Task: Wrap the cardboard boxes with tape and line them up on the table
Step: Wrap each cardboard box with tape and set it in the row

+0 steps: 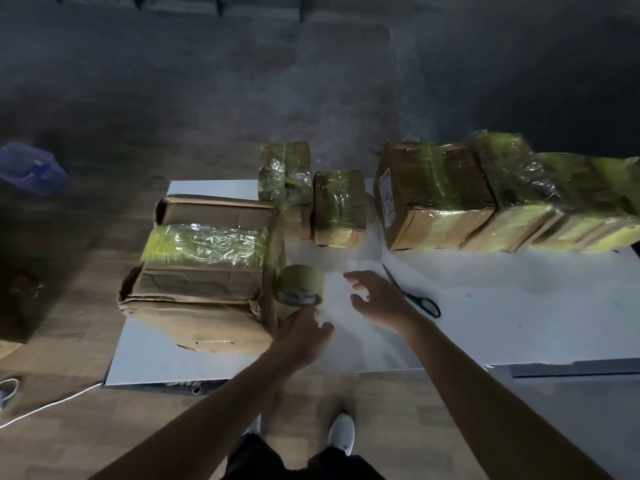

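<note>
A big crumpled cardboard box [201, 268] with one band of shiny tape across its top sits at the table's left end. Right beside it stands a yellow tape roll [300, 289], and my left hand [304, 332] grips the roll's lower edge. My right hand [375, 297] hovers open over the white table [485, 323], fingers spread, a little right of the roll. Two small taped boxes [285, 181] [339, 207] stand behind the roll. A row of larger taped boxes [436, 195] [519, 195] runs along the back right.
Black-handled scissors [412, 292] lie on the table just right of my right hand. A blue plastic basket [29, 166] sits on the floor at far left. A white cable [48, 405] trails on the wooden floor. My white shoes [341, 433] stand below the table's front edge.
</note>
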`<state>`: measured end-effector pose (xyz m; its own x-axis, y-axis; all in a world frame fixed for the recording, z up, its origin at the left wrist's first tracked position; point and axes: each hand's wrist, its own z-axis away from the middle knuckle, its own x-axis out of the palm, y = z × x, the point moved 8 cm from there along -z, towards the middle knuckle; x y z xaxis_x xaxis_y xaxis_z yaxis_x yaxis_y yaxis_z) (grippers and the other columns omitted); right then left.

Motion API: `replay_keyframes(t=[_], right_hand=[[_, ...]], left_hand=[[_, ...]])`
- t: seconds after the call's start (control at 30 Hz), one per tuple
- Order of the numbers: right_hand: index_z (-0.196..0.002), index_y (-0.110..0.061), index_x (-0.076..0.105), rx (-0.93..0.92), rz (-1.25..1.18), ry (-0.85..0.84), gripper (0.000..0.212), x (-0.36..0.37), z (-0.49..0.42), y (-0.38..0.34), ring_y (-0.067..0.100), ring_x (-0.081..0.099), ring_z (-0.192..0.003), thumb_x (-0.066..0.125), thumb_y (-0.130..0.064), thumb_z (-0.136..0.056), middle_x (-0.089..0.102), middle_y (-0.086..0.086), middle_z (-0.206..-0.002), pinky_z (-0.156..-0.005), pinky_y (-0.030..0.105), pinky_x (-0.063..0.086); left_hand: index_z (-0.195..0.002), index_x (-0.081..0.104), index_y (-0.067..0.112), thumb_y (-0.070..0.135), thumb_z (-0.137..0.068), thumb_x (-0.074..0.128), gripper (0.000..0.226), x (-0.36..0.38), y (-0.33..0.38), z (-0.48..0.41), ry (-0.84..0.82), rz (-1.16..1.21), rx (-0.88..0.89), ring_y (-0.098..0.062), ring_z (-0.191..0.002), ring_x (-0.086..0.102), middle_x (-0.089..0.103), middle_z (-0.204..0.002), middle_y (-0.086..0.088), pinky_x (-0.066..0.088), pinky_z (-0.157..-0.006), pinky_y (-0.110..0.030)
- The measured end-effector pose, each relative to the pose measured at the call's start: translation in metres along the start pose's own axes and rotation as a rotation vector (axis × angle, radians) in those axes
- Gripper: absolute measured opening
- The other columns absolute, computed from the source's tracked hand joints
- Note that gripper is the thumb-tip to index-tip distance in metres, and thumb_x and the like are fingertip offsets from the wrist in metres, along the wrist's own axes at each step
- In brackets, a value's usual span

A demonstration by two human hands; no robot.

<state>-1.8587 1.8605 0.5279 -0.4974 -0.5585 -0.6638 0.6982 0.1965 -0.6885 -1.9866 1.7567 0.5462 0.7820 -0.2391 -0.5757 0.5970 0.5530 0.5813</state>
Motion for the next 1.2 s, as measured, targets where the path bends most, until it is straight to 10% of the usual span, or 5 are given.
replay_keyframes(t=[0.1, 0.3, 0.4, 0.8, 1.2], right_hand=[[-0.136, -0.01, 0.051, 0.167, 0.232, 0.069, 0.042, -0.018, 0.008, 0.038, 0.023, 0.053, -0.122, 0.052, -0.014, -0.094, 0.051, 0.01, -0.136, -0.098, 0.032, 0.044], [-0.131, -0.013, 0.047, 0.418, 0.54, 0.153, 0.037, -0.036, 0.037, 0.089, 0.03, 0.046, -0.118, 0.049, -0.028, -0.096, 0.047, 0.013, -0.127, -0.094, 0.04, 0.044], [-0.134, -0.016, 0.046, 0.46, 0.554, 0.12, 0.039, -0.031, 0.045, 0.103, 0.03, 0.047, -0.117, 0.049, -0.031, -0.098, 0.046, 0.014, -0.126, -0.093, 0.04, 0.044], [-0.128, -0.015, 0.044, 0.419, 0.545, 0.076, 0.038, -0.031, 0.043, 0.114, 0.029, 0.056, -0.106, 0.054, -0.034, -0.096, 0.055, 0.014, -0.115, -0.086, 0.037, 0.048], [-0.116, -0.018, 0.06, 0.11, 0.296, -0.272, 0.033, -0.027, -0.002, 0.044, 0.014, 0.057, -0.088, 0.063, -0.015, -0.084, 0.065, 0.002, -0.109, -0.066, 0.02, 0.042]], left_hand=[[-0.103, 0.062, 0.002, 0.021, -0.093, 0.051, 0.024, 0.014, 0.014, -0.003, -0.013, -0.032, 0.063, -0.023, -0.09, 0.057, 0.064, -0.103, -0.013, 0.038, -0.064, -0.027], [-0.116, 0.057, 0.007, 0.016, -0.093, 0.048, 0.026, 0.044, 0.041, -0.022, -0.101, 0.235, 0.014, -0.024, -0.106, 0.062, 0.06, -0.115, -0.008, 0.053, -0.092, -0.04], [-0.118, 0.054, 0.012, 0.015, -0.093, 0.047, 0.026, 0.057, 0.051, -0.032, -0.12, 0.355, -0.035, -0.018, -0.094, 0.067, 0.058, -0.106, -0.002, 0.06, -0.077, -0.034], [-0.123, 0.052, 0.014, 0.016, -0.094, 0.045, 0.03, 0.092, 0.086, -0.051, -0.169, 0.457, -0.071, -0.014, -0.088, 0.067, 0.053, -0.109, 0.001, 0.056, -0.062, -0.025], [-0.083, 0.059, 0.014, 0.017, -0.098, 0.044, 0.022, 0.028, 0.041, -0.031, -0.03, 0.521, -0.093, -0.01, -0.063, 0.062, 0.065, -0.077, 0.002, 0.052, -0.061, -0.029]])
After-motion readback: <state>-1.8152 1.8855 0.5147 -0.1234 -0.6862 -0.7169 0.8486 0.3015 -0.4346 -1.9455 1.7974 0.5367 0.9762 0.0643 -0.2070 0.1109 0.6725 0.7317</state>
